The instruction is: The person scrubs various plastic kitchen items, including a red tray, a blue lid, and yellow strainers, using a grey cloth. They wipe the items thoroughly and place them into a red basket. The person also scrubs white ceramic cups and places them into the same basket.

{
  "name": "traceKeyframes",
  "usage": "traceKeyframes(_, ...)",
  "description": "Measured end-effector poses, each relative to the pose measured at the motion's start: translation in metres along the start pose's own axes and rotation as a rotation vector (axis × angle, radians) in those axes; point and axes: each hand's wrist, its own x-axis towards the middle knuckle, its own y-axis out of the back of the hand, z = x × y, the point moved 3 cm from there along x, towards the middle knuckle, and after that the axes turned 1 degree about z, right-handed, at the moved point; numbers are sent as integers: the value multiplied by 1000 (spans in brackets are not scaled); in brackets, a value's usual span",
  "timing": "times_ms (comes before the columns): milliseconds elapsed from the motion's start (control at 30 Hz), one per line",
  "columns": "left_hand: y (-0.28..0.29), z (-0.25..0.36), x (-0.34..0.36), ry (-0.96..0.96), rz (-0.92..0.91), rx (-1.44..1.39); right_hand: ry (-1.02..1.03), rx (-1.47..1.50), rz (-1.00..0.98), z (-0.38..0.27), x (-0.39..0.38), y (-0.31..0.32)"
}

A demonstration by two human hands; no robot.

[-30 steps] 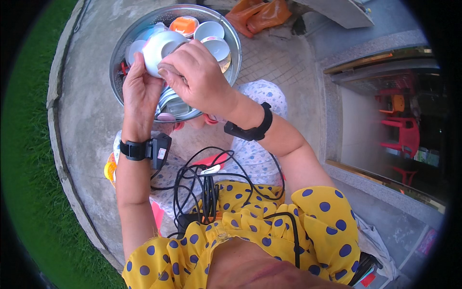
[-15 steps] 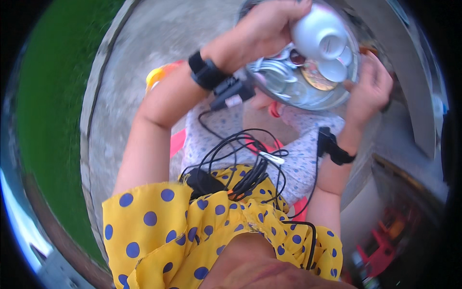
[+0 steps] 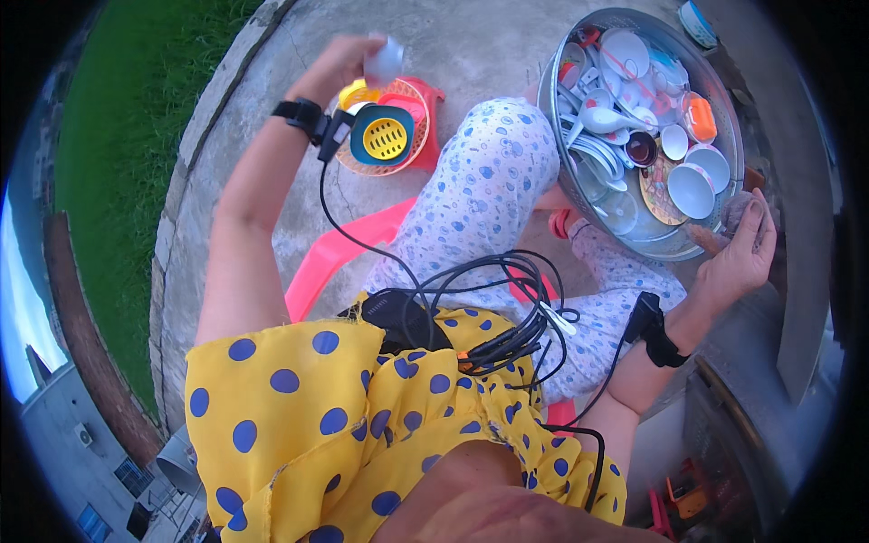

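Cup [image 3: 385, 61], small and pale, sits pinched in my left hand [image 3: 348, 68], fingers wrapped around it, hovering over the orange basket [image 3: 412, 149] that stands on the concrete [image 3: 489, 45] beside my knee. I judge the step to be setting the cup into that basket, which already holds a blue strainer [image 3: 385, 134] and a yellow piece, so I'd lower it into the free gap near the rim and let go only once it rests steady. My right hand [image 3: 738, 258] lies at the near rim of the metal basin [image 3: 724, 109], fingers loosely curled around a grey scrubbing pad [image 3: 738, 210], I think; the blur leaves that uncertain. The basin is crowded with white bowls [image 3: 692, 190] and spoons
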Motion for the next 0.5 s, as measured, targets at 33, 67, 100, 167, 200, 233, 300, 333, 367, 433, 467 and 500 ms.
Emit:
traceKeyframes(33, -4, -18, -3, 20, -15, 109, -6, -15, 3, 2, 0, -1)
traceKeyframes(67, -10, -30, -8, 37, -33, 218, -11, -30, 9, 2, 0, 0)
traceKeyframes(100, -9, -47, -8, 46, -21, 329, -19, -35, -1, 3, 0, -2)
traceKeyframes(167, -14, -75, -2, 60, -16, 548, 6, -46, 0, 4, 0, -2)
traceKeyframes(200, -20, -79, -1, 4, -39, 681, 19, -53, 2, 7, 1, -2)
traceKeyframes(233, -25, -83, 0, -53, -61, 813, 32, -57, 6, 10, 1, -2)
traceKeyframes(300, -34, -86, -2, -144, -67, 1037, 55, -64, 9, 17, 3, -1)
traceKeyframes(333, -37, -86, -5, -151, -44, 1054, 56, -70, 3, 18, 2, -1)
traceKeyframes(367, -41, -86, -8, -158, -22, 1071, 58, -77, -3, 18, 2, -2)
traceKeyframes(433, -46, -85, -12, -184, 4, 1129, 22, -70, -10, 19, 1, -3)
traceKeyframes(467, -48, -88, -13, -199, 5, 1169, -16, -59, -10, 20, 0, -3)
traceKeyframes(500, -51, -92, -12, -218, 4, 1207, -52, -51, -9, 20, 0, -3)
